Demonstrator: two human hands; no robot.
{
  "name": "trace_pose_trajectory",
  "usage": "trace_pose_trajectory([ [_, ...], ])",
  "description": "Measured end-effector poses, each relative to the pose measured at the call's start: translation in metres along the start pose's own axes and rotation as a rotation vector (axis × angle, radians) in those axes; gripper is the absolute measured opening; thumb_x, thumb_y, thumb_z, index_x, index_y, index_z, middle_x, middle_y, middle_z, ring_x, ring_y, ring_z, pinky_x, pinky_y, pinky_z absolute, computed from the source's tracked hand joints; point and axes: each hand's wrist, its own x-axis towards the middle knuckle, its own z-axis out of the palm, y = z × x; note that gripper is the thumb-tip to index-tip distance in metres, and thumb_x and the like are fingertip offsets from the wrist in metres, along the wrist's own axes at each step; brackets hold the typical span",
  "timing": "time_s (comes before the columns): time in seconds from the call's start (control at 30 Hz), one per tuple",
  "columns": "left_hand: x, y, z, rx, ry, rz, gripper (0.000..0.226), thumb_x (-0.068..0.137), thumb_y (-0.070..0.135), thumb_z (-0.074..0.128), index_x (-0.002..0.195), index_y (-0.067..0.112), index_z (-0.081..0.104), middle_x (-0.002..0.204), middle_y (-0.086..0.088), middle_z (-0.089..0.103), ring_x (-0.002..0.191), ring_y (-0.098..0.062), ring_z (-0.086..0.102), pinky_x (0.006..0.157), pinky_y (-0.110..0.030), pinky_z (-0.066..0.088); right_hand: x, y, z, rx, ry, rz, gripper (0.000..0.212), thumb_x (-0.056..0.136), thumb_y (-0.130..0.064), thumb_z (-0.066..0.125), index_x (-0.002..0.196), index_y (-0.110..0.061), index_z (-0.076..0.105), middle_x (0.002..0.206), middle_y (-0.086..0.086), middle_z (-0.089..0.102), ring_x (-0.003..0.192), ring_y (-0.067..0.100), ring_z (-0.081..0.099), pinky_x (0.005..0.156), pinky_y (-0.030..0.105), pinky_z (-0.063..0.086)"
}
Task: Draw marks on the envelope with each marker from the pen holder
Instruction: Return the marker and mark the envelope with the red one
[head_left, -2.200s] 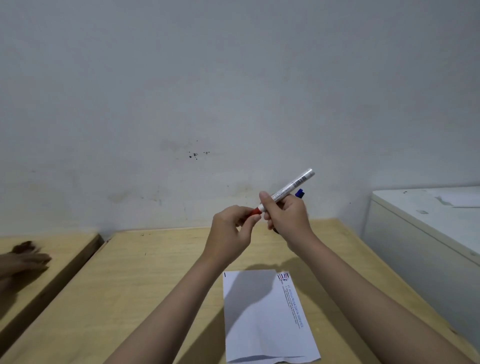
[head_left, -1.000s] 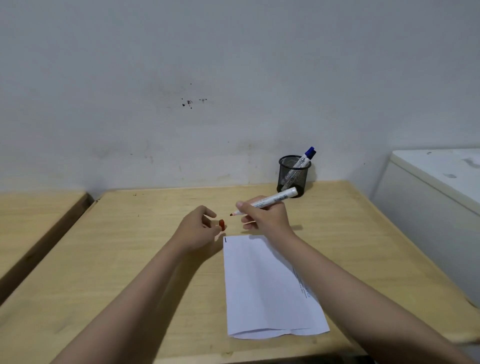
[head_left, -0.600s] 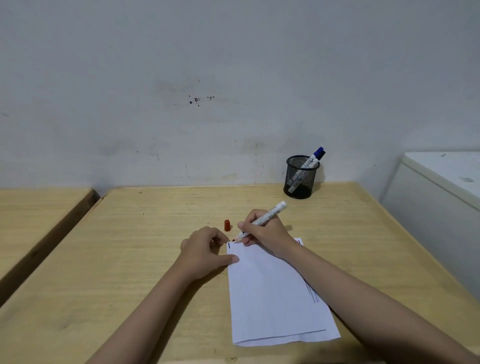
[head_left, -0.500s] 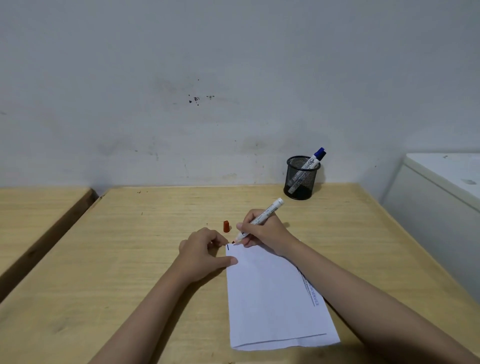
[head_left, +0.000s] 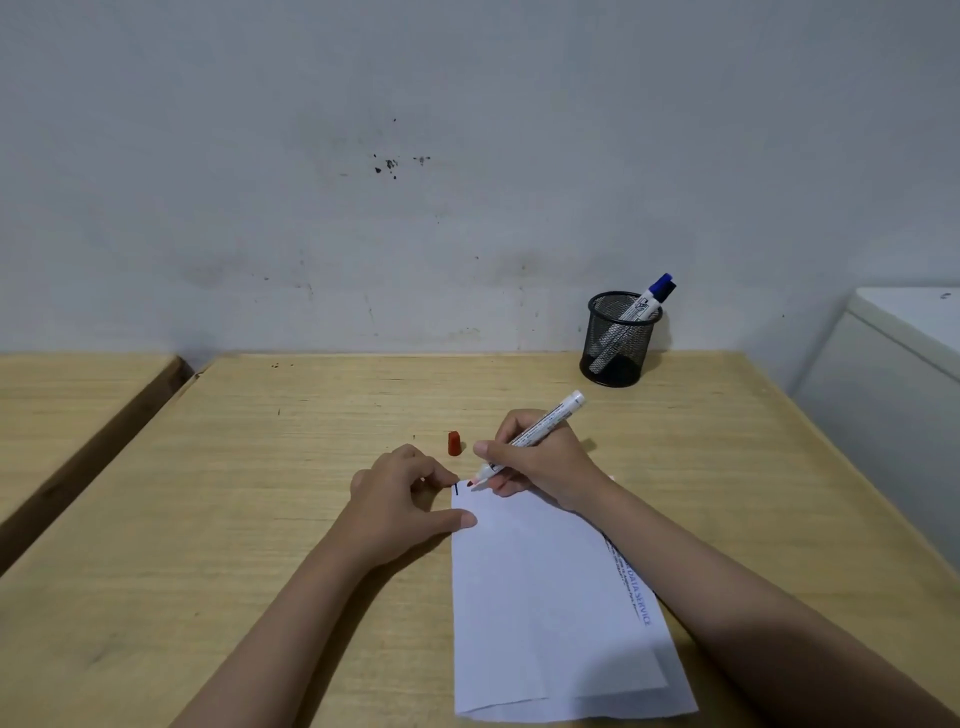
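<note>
A white envelope (head_left: 550, 597) is laid lengthwise on the wooden table (head_left: 260, 467), its far end between the two hands and its near end close to the table's near edge; blue printed text runs along its right side. A short dark mark (head_left: 456, 488) is seen at its far left corner. The right hand (head_left: 540, 460) is closed around an uncapped red marker (head_left: 530, 439), which is tilted up toward the far right, its red tip just beside the dark mark at the envelope's far edge; whether the tip touches the paper cannot be told. The left hand (head_left: 402, 501) is loosely curled with nothing held, its thumb pressed on the envelope's left edge and a fingertip near the far left corner. A red cap (head_left: 454, 443) is stood upright on the table just beyond the hands. At the far right, against the wall, a black mesh pen holder (head_left: 621, 340) is placed, with a blue-capped marker (head_left: 636, 314) leaning in it toward the right.
</note>
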Motion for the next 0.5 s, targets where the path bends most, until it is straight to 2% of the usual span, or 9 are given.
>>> trace_pose_trajectory([
  [0.2,-0.001,-0.001,0.001,-0.026,0.024,0.008,0.048,0.044,0.061,0.075,0.083,0.034,0.069,0.085,0.01,0.06,0.083,-0.002,0.055,0.09,-0.046,0.046,-0.001,0.009,0.011,0.007,0.212,-0.082,0.032,0.075,-0.005,0.076,0.062,-0.01,0.046,0.053,0.017,0.061,0.046,0.027,0.065,0.042,0.027,0.048],
  [0.33,0.001,-0.004,0.003,-0.028,0.037,0.013,0.052,0.04,0.067,0.07,0.081,0.035,0.069,0.083,0.01,0.061,0.081,0.0,0.056,0.089,-0.046,0.046,-0.002,0.011,0.014,-0.022,0.173,-0.102,0.032,0.077,-0.005,0.074,0.064,-0.008,0.044,0.062,0.028,0.061,0.049,0.028,0.066,0.043,0.028,0.048],
  [0.5,0.003,-0.005,0.003,0.02,0.019,0.028,0.054,0.044,0.069,0.069,0.088,0.037,0.07,0.088,0.013,0.06,0.088,0.002,0.056,0.093,-0.045,0.043,0.001,0.009,0.01,0.001,0.098,-0.071,0.031,0.078,-0.001,0.072,0.065,-0.006,0.044,0.056,0.02,0.059,0.042,0.023,0.061,0.043,0.028,0.048],
])
